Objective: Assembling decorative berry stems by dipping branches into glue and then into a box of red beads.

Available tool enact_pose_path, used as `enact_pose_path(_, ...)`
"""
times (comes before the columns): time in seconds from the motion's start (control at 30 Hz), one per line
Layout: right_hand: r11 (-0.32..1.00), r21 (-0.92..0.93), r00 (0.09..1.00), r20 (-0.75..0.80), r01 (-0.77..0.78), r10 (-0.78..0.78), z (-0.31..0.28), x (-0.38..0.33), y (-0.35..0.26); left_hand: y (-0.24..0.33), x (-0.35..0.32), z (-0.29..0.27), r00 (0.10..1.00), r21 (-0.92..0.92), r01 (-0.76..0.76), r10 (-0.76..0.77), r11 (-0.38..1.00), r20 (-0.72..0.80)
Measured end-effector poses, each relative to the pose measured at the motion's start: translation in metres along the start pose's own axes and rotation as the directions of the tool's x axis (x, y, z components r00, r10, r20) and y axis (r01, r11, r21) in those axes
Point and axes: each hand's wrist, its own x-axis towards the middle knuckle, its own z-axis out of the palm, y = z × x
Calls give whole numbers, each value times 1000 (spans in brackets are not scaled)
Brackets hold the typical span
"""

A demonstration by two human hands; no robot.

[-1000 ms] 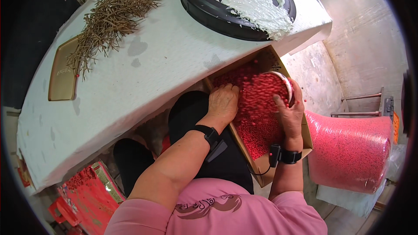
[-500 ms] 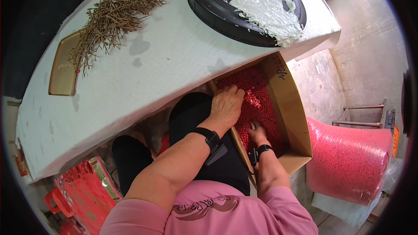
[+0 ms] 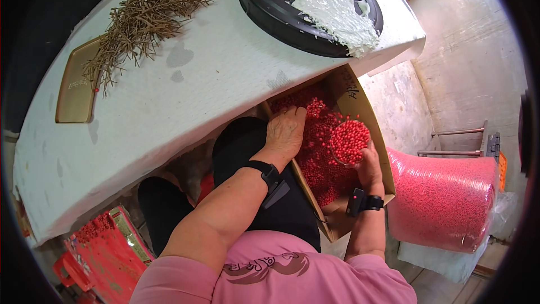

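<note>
A cardboard box (image 3: pixel 374 126) of small red beads (image 3: pixel 320 171) stands against my lap, partly under the table edge. My left hand (image 3: pixel 286 131) reaches over its near side, fingers curled closed on a bunch coated in red beads (image 3: pixel 316 107). The part inside the fingers is hidden. Over the box, my right hand (image 3: pixel 368 164) grips a round cup (image 3: pixel 350 142) from its right side. Beads heap up to the cup's rim, and some lie or fall by its upper left edge.
The white-covered table (image 3: pixel 185 90) bears brown twigs (image 3: pixel 152 14), a gold tray (image 3: pixel 76 93) and a black round lid (image 3: pixel 270 19) smeared with white paste (image 3: pixel 332 3). A big bag of red beads (image 3: pixel 444 200) stands right; a red container (image 3: pixel 109 259) stands lower left.
My right hand has come up out of the beads with a full cup and turned beside the bunch. White spots on the bunch are now covered by red beads. The view has shifted slightly.
</note>
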Motion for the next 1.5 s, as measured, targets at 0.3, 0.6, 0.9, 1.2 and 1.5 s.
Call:
enact_pose_path(0.3,956,136,965,-68,262,-254,54,1,-49,-6,-4,3,999,-48,-36,37,998,30)
enact_pose_path(0.6,602,-591,704,-80,537,-706,65,23,-47,2,2,-9,993,-38,-51,55,998,102)
enact_pose_path(0.9,366,-916,791,-99,165,-604,30,44,38,-1,2,-2,997,-36,-47,49,998,62)
enact_pose_path(1.2,427,-882,978,-152,-199,141,-31,52,203,-3,2,7,997,-31,-35,37,999,75)
enact_pose_path(1.5,932,-30,932,-59,-361,359,-31,42,104,-4,2,8,998,-17,-27,28,1000,63)
